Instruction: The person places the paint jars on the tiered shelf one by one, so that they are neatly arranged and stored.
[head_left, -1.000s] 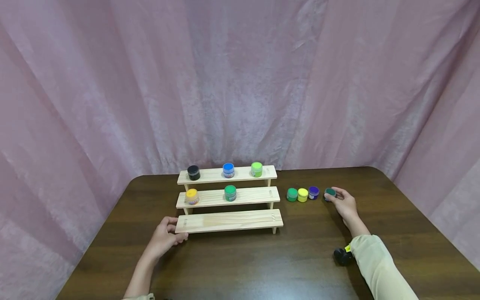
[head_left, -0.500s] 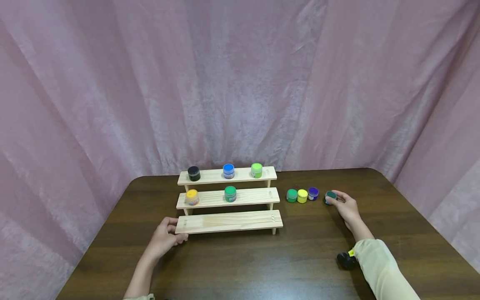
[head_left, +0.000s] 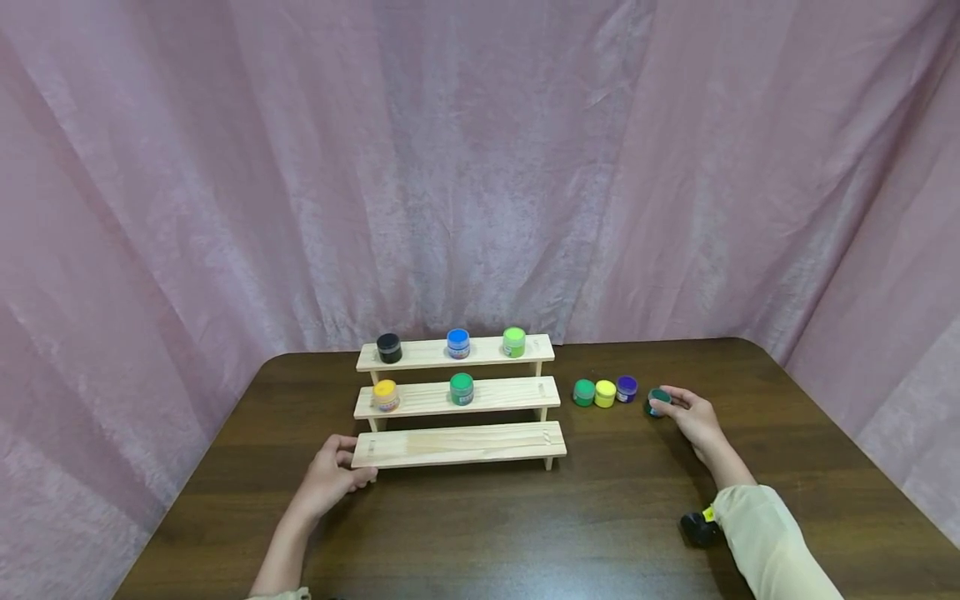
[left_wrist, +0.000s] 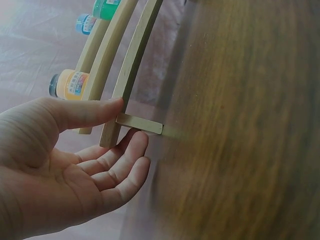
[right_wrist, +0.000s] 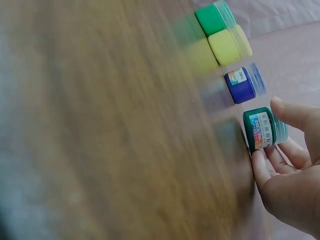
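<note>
Over at the frame's right, the right hand [head_left: 693,419] has its fingers clamped on the dark green jar [right_wrist: 259,129], while the wooden stand [head_left: 480,443], long boards running crosswise, lies well leftward, its lower-left end gripped by the left hand [head_left: 327,477].

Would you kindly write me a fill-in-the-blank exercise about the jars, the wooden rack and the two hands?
1. The left hand holds the wooden rack by its ____ end.
2. The jar in the right hand is dark ____.
3. Between the black jar and the lime jar on the top shelf stands a ____ jar.
4. On the table, a ____ jar stands between the purple jar and the bright green jar.

Missing words: left; green; blue; yellow.
</note>
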